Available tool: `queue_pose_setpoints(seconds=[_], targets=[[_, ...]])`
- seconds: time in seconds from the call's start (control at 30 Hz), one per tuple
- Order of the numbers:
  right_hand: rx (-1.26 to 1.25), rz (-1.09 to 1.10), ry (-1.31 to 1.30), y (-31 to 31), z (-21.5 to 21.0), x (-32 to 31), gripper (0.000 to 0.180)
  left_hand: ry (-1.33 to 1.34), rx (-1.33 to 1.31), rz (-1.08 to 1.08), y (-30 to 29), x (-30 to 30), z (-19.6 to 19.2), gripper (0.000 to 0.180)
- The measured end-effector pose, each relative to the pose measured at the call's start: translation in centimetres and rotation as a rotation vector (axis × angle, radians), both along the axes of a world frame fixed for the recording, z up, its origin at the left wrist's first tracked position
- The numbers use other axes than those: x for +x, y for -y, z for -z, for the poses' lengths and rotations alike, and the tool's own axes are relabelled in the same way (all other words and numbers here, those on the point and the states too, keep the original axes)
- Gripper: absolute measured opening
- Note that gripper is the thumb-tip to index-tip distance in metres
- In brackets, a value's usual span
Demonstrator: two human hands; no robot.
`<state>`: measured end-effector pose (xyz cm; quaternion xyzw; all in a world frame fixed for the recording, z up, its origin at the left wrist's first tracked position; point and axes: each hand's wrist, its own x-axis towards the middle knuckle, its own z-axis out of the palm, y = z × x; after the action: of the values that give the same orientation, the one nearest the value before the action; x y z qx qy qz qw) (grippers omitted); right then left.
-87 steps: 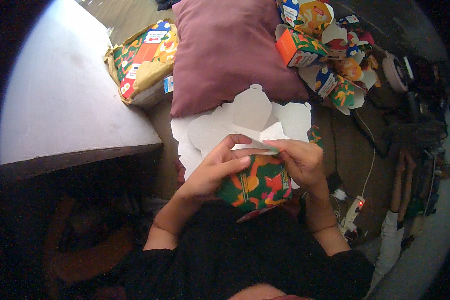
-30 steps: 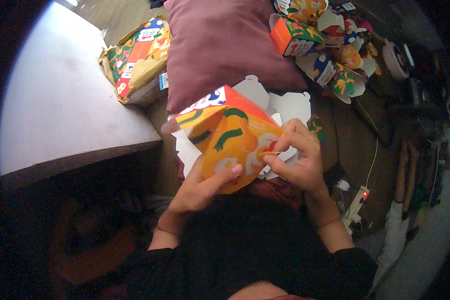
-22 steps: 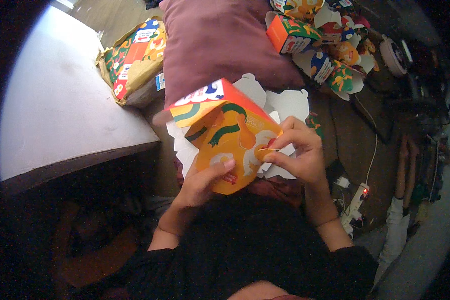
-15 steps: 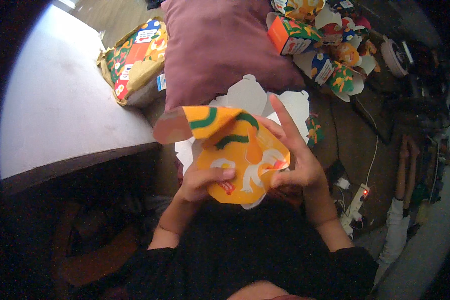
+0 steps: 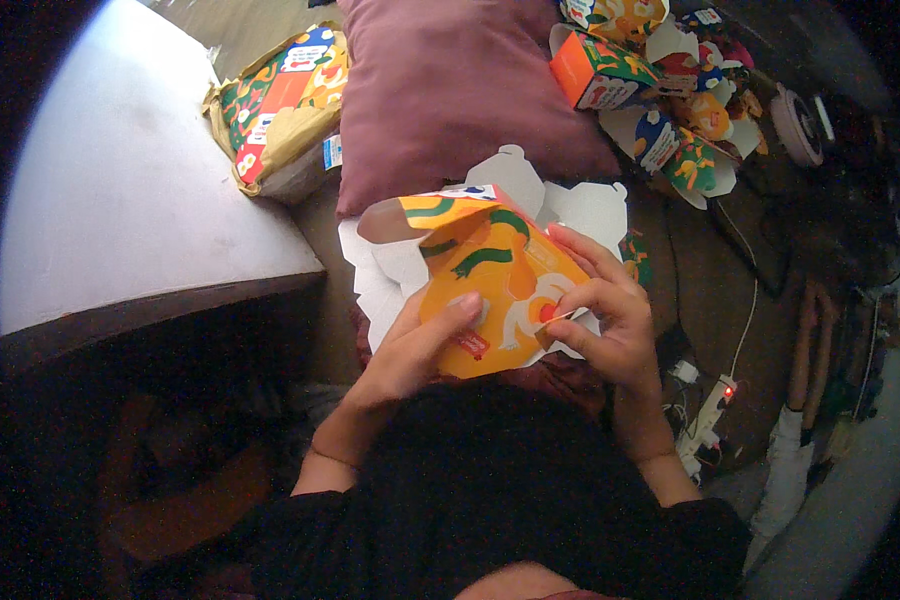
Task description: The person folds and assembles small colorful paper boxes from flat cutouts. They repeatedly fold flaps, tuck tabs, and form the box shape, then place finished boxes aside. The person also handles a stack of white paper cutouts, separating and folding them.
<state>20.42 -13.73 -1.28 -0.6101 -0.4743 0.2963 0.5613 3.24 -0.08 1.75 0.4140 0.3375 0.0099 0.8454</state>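
Observation:
Between my hands is a partly folded cardboard food box point(image 5: 505, 270), yellow with green, orange and white shapes. My left hand point(image 5: 410, 345) grips its lower left side, thumb flat on the yellow face and the other fingers hidden behind. With thumb and index finger, my right hand point(image 5: 615, 315) pinches a flap at the box's right edge. A rounded flap with a brownish inner side sticks out at the upper left. Beneath and beyond the box lie flat, unfolded box blanks point(image 5: 510, 178), white side up, in front of a mauve cushion point(image 5: 470, 100).
At the far left, an opened brown paper pack point(image 5: 280, 110) holds printed blanks, beside a white tabletop point(image 5: 150, 200). Several folded boxes point(image 5: 610, 75) are heaped at the far right. A power strip point(image 5: 710, 415) with a red light and cables lies right of me.
The box has tilted and shifted slightly right, showing an orange-red side behind. My right index finger has come down from pointing up, and the hand now pinches the flap edge.

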Motion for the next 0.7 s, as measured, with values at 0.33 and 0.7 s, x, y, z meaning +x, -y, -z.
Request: queue_pose_setpoints(seconds=[0.33, 0.7], targets=[[0.159, 0.197, -0.116, -0.4, 0.0, -1.5, 0.013, 0.077, -0.119, 0.034, 0.7, -0.1, 1.6, 0.051], [0.126, -0.116, -0.744, -0.6, 0.2, -1.0, 0.088, 0.249, -0.133, -0.108, 1.6, -0.2, 2.3, 0.067]])
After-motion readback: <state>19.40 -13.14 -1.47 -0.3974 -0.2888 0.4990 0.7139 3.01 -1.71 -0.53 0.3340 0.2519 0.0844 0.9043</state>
